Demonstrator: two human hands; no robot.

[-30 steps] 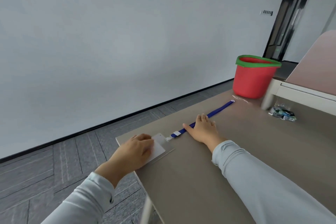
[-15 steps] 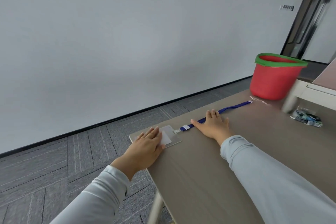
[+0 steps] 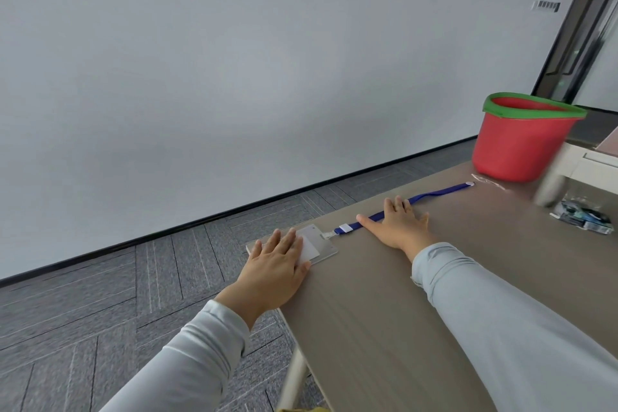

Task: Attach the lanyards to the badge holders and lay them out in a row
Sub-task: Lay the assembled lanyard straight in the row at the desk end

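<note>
A clear badge holder (image 3: 319,246) with a white card lies flat at the table's far left corner. A blue lanyard (image 3: 434,193) is clipped to it and runs straight toward the red bucket. My left hand (image 3: 277,261) lies flat on the badge holder, fingers spread, covering its left part. Resting flat on the lanyard's middle is my right hand (image 3: 399,224), also with fingers spread. Neither hand grips anything.
A red bucket (image 3: 521,144) with a green rim stands on the brown table (image 3: 384,311) past the lanyard's end. A pile of packaged items (image 3: 585,216) lies at the right under a white furniture leg (image 3: 551,187). The table edge and grey carpet lie to the left.
My left hand has flattened from a curled hold onto the badge holder. The right hand stays pressed on the lanyard, fingers spread wider. The view has shifted left.
</note>
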